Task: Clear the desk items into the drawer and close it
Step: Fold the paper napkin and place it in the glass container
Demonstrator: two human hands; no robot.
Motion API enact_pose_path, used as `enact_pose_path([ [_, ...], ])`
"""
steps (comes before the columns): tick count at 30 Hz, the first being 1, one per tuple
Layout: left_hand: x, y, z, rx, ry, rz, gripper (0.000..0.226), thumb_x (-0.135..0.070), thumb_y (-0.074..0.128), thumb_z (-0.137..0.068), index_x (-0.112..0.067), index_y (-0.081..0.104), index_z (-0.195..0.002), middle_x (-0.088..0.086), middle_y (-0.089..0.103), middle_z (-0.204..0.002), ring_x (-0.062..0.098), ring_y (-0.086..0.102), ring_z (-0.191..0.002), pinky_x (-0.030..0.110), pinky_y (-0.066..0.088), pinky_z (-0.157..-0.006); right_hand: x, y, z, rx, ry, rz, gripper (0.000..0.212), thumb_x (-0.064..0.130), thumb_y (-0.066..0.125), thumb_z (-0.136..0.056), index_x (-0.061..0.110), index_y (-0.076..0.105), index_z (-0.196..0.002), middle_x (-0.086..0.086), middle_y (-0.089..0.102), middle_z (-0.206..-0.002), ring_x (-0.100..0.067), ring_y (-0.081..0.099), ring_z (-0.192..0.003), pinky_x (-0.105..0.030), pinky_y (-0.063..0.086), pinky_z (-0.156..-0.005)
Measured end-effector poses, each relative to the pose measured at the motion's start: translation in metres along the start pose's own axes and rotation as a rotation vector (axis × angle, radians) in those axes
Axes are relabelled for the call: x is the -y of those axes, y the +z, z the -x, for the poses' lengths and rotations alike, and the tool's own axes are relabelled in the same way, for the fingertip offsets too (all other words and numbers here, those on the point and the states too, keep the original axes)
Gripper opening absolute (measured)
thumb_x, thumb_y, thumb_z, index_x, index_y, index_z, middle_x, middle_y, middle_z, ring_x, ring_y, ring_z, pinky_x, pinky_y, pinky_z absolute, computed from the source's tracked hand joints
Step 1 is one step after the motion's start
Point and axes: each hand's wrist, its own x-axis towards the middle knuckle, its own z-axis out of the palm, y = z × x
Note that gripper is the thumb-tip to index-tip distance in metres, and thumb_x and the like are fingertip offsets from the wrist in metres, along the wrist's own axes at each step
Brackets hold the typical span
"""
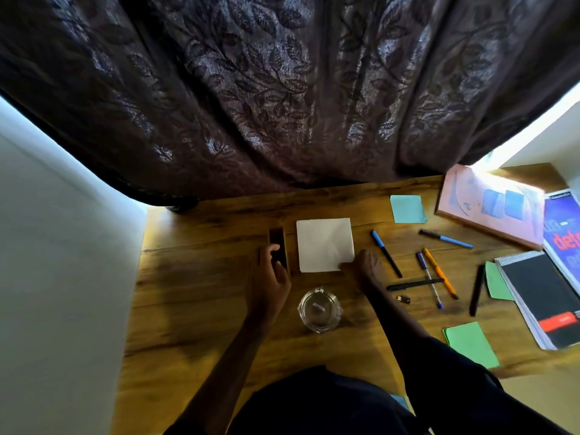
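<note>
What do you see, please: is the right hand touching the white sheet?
Touching. The head view shows the right hand with fingertips lying over the near right corner of the white sheet, no gap.

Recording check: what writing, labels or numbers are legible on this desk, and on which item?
"det": big red letters on the blue book, cut off at the frame edge.
Small white strip at that book's top: too blurred.
Red band on the black notepad: print too small.
Nothing else bears readable text.
</note>
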Motion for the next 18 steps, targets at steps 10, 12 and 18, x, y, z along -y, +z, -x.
enact_pose_path([
  [10, 0.004, 0.005, 0.011, 0.087, 0.03, 0.068, 0.036, -0.009, 0.062, -0.094, -0.015, 0.057, -0.128, 0.006, 0.063, -0.121, 0.016, 0.064, -0.101, 0.027, 0.059, -0.073, -0.008, -0.003, 0.013, -0.068, -0.033, -0.195, 0.033, 0.029, 0.076, -0.085, 0.006, 0.063, -0.104, -0.002, 0.059, -0.09, -0.014, 0.055, -0.075, -0.022, 0.036, -0.05],
  [12, 0.005, 0.006, 0.013, 0.106, 0.055, 0.083, 0.035, -0.008, 0.062, -0.093, -0.017, 0.056, -0.127, 0.003, 0.061, -0.123, 0.014, 0.062, -0.105, 0.029, 0.06, -0.077, -0.01, -0.007, 0.012, -0.049, -0.019, -0.28, 0.03, 0.026, 0.077, -0.085, 0.01, 0.062, -0.105, -0.002, 0.061, -0.092, -0.013, 0.056, -0.076, -0.023, 0.04, -0.053],
  [18, 0.008, 0.01, 0.016, 0.134, 0.081, 0.111, 0.034, -0.004, 0.063, -0.091, -0.015, 0.058, -0.123, 0.001, 0.056, -0.128, 0.012, 0.061, -0.104, 0.029, 0.061, -0.079, -0.012, -0.01, 0.01, -0.091, 0.064, -0.552, 0.065, 0.022, 0.086, -0.076, 0.012, 0.05, -0.129, -0.001, 0.054, -0.113, -0.02, 0.056, -0.099, -0.035, 0.054, -0.076],
])
